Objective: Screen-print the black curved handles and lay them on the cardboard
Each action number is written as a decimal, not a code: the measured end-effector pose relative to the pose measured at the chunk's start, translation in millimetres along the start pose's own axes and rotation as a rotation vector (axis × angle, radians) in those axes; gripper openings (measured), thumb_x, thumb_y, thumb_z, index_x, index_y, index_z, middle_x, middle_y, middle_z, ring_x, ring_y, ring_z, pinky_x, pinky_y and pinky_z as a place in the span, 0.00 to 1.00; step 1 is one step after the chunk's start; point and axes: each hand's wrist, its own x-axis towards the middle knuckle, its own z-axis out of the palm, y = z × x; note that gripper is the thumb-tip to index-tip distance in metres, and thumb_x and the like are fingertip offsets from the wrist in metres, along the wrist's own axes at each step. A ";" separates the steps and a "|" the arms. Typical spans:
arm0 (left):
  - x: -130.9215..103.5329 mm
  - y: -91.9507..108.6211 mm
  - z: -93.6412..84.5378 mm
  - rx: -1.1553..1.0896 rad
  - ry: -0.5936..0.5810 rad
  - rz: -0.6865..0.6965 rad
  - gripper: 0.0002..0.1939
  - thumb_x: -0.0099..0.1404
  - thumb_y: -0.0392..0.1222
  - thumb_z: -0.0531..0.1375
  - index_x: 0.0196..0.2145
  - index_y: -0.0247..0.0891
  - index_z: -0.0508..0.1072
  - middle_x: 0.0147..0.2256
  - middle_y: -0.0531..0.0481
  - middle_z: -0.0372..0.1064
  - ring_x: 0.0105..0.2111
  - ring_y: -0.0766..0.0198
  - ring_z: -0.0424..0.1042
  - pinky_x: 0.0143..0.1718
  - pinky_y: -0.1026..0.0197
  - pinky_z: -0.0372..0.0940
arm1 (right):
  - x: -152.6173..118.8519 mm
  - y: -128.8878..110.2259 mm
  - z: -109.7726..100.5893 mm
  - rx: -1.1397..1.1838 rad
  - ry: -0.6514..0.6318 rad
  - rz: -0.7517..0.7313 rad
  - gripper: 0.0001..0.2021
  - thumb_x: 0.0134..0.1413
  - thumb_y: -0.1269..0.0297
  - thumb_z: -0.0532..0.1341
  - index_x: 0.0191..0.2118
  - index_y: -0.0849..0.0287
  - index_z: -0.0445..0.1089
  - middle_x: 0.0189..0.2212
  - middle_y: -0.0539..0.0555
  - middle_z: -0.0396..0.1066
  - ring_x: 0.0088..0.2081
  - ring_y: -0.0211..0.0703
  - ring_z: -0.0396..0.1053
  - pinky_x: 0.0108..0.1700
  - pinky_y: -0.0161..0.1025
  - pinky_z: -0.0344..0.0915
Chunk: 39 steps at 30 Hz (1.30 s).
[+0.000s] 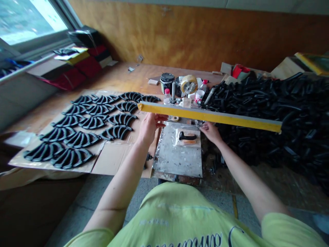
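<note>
My left hand is over the back left corner of a grey metal plate, its fingers apart and nothing seen in them. At the plate's back right corner, my right hand has its fingertips pressed together; whatever they hold is too small to name. A black curved piece lies on a clear film on the plate, beside an orange-brown strip. A long yellow and grey bar spans the view above both hands and hides part of the bench.
Rows of black fan-shaped parts cover cardboard on the left. A large heap of black pieces fills the right. Behind the plate stand a black tub, a tape roll and small red-capped bottles.
</note>
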 end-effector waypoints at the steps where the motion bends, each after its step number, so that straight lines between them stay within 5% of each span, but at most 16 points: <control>1: -2.6 -7.5 -0.3 -0.013 0.027 -0.012 0.27 0.65 0.61 0.52 0.50 0.38 0.69 0.37 0.46 0.75 0.32 0.65 0.74 0.27 0.67 0.65 | -10.6 -4.4 10.2 -0.035 -0.077 -0.093 0.15 0.51 0.62 0.65 0.45 0.60 0.71 0.37 0.56 0.74 0.40 0.47 0.70 0.45 0.43 0.66; 4: -26.6 -46.1 -3.0 0.015 -0.029 -0.224 0.29 0.63 0.62 0.56 0.51 0.37 0.69 0.39 0.43 0.75 0.32 0.65 0.74 0.26 0.67 0.65 | -36.7 -30.5 28.1 -0.174 -0.193 -0.294 0.13 0.51 0.64 0.66 0.44 0.56 0.72 0.40 0.55 0.73 0.45 0.48 0.67 0.49 0.46 0.63; 8: -74.2 -101.4 0.0 0.014 -0.200 -0.643 0.31 0.60 0.62 0.59 0.51 0.36 0.70 0.46 0.36 0.74 0.39 0.55 0.76 0.28 0.61 0.69 | -74.8 -84.7 36.3 -0.195 -0.065 -0.395 0.06 0.58 0.63 0.61 0.38 0.57 0.74 0.36 0.57 0.72 0.44 0.49 0.65 0.50 0.46 0.62; 12: -104.2 -122.2 -21.6 -0.075 0.010 -0.645 0.22 0.61 0.58 0.59 0.41 0.35 0.72 0.38 0.41 0.76 0.34 0.58 0.77 0.27 0.64 0.68 | -105.5 -114.1 43.0 -0.097 -0.235 -0.746 0.09 0.62 0.65 0.58 0.44 0.54 0.74 0.37 0.54 0.72 0.44 0.45 0.66 0.49 0.42 0.62; 14: -113.7 -123.9 -56.4 -0.021 0.174 -0.596 0.19 0.63 0.55 0.58 0.37 0.34 0.71 0.34 0.44 0.76 0.30 0.62 0.76 0.25 0.65 0.66 | -105.8 -95.2 33.1 -0.101 -0.254 -0.667 0.11 0.62 0.68 0.56 0.45 0.53 0.74 0.38 0.53 0.73 0.43 0.43 0.67 0.47 0.40 0.63; 19: -146.7 -138.2 -171.4 0.233 0.680 -0.595 0.15 0.66 0.51 0.50 0.36 0.38 0.69 0.26 0.49 0.74 0.25 0.61 0.75 0.24 0.63 0.67 | -90.6 16.9 -21.3 -0.427 -0.064 -0.011 0.15 0.58 0.76 0.53 0.44 0.55 0.73 0.41 0.57 0.72 0.44 0.48 0.69 0.42 0.40 0.65; 23: -158.6 -156.9 -213.4 0.493 0.659 -0.753 0.17 0.63 0.52 0.50 0.27 0.38 0.69 0.21 0.45 0.72 0.21 0.57 0.72 0.22 0.59 0.66 | -92.7 64.9 -32.7 -0.634 -0.178 0.167 0.15 0.57 0.65 0.59 0.51 0.52 0.70 0.45 0.61 0.69 0.42 0.51 0.71 0.37 0.41 0.65; 27: -140.6 -158.0 -222.4 0.742 0.490 -0.794 0.21 0.63 0.56 0.48 0.21 0.40 0.66 0.18 0.43 0.69 0.19 0.56 0.69 0.20 0.58 0.64 | -84.8 64.4 -35.4 -0.679 -0.201 0.225 0.14 0.61 0.57 0.55 0.49 0.53 0.70 0.40 0.61 0.72 0.38 0.52 0.73 0.36 0.42 0.64; 33: -121.1 -128.9 -243.6 1.098 0.310 -0.830 0.22 0.57 0.61 0.53 0.20 0.40 0.67 0.15 0.46 0.68 0.18 0.54 0.69 0.20 0.59 0.60 | -63.8 63.0 -84.0 -0.419 -0.012 0.305 0.16 0.57 0.50 0.58 0.39 0.58 0.70 0.32 0.61 0.74 0.34 0.53 0.73 0.36 0.45 0.66; 36: -106.1 -113.1 -226.8 1.147 0.349 -0.631 0.22 0.57 0.62 0.53 0.23 0.40 0.69 0.16 0.49 0.68 0.18 0.56 0.68 0.21 0.61 0.57 | -62.0 47.3 -72.8 0.079 -0.022 0.264 0.18 0.53 0.46 0.61 0.37 0.58 0.69 0.25 0.54 0.72 0.26 0.44 0.71 0.31 0.41 0.68; 39: -75.2 -98.8 -183.3 0.960 0.366 -0.398 0.22 0.60 0.60 0.51 0.28 0.38 0.70 0.14 0.52 0.64 0.16 0.62 0.63 0.19 0.63 0.55 | -57.5 20.8 -28.7 0.485 -0.186 0.159 0.21 0.49 0.45 0.62 0.39 0.59 0.68 0.23 0.49 0.70 0.23 0.40 0.69 0.27 0.38 0.68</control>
